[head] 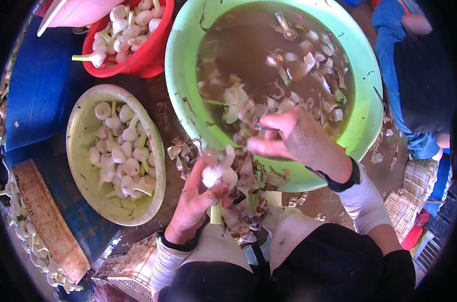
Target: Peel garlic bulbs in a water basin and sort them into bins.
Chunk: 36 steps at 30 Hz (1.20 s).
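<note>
Between the fingers and thumb of my left hand is a garlic bulb, its cut green stem pointing down and a strip of skin standing up from it. My right hand is over the near rim of a large green basin, its fingers blurred. A small metallic thing shows at its fingertips, too little seen to name. Brown water in the basin carries loose garlic skins and stem pieces. Papery peelings are heaped on the near rim and between my legs.
At the left stands a pale green basin of peeled garlic bulbs; beyond it is a red basin of more bulbs. A blue surface with a wooden board lies far left. Another person in jeans is at the right, near plastic crates.
</note>
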Tool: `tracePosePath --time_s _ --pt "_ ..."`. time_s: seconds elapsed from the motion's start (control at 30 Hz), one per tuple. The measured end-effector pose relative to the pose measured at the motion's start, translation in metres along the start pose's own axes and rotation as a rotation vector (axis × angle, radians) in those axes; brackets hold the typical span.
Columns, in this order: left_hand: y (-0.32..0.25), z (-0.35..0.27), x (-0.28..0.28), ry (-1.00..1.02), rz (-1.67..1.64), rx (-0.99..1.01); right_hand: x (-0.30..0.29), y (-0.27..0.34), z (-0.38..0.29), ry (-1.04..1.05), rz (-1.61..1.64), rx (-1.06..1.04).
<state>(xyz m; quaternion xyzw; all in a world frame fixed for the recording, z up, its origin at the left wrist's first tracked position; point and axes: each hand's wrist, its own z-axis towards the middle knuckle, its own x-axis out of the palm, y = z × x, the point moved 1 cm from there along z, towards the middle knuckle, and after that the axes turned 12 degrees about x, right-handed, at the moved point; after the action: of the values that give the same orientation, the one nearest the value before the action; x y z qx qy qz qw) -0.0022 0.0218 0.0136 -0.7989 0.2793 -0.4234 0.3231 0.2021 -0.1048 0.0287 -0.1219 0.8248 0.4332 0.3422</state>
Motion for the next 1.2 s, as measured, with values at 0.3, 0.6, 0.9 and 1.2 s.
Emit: tracePosePath --time_s 0.3,0.6,0.9,1.2 --pt "0.0 0.002 -0.004 0.138 0.157 -0.056 0.003 -0.023 0.011 0.007 1.212 0.152" --pt "-0.012 -0.004 -0.053 0.139 -0.94 0.429 -0.04 -0.045 0.059 -0.218 -0.145 -0.018" --pt "-0.001 0.005 -0.012 -0.226 -0.281 0.236 -0.03 -0.089 0.121 -0.042 -0.311 0.084" --pt "0.005 0.019 0.013 -0.024 -0.233 0.073 -0.006 0.031 -0.003 0.025 0.031 -0.113"
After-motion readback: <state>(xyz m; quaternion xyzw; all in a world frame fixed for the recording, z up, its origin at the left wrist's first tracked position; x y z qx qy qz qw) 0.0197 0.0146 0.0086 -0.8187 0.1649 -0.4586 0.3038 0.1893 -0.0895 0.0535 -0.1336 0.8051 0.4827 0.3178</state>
